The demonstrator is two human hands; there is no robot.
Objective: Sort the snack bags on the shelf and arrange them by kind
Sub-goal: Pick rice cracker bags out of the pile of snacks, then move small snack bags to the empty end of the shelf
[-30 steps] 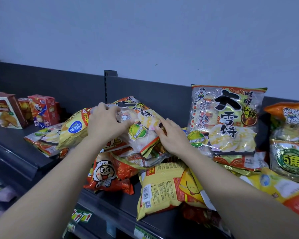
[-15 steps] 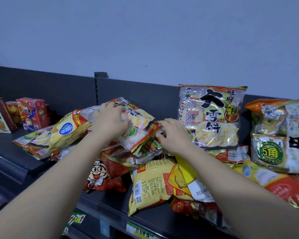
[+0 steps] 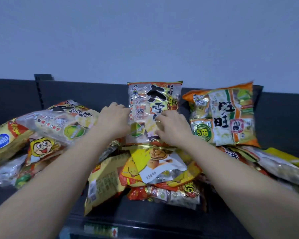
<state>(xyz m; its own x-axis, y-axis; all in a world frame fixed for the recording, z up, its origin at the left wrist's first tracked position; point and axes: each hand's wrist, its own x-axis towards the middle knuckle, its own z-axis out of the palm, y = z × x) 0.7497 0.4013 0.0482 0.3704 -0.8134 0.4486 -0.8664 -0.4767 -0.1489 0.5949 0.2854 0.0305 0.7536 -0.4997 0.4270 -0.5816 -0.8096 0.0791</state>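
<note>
A clear rice cracker bag with big black characters [image 3: 154, 99] stands upright against the dark back panel [image 3: 79, 94] of the shelf. My left hand [image 3: 114, 121] grips its left edge, fingers curled. My right hand [image 3: 173, 130] pinches its lower front with bent fingers. A second bag of the same kind [image 3: 59, 121] lies tilted on the heap to the left, apart from both hands. To the right, an orange senbei bag [image 3: 223, 116] leans upright against the back panel.
Mixed bags lie heaped below my hands: a yellow chip bag [image 3: 107, 185], a walnut-print bag [image 3: 159, 163], a cartoon-face bag [image 3: 41, 147] and a yellow bag [image 3: 2, 142] at far left. The shelf's front edge [image 3: 145, 221] runs below.
Both hands let go of the rice cracker bag on the left heap and moved right to the upright bag. The view swung right, so the boxes at far left are out of sight.
</note>
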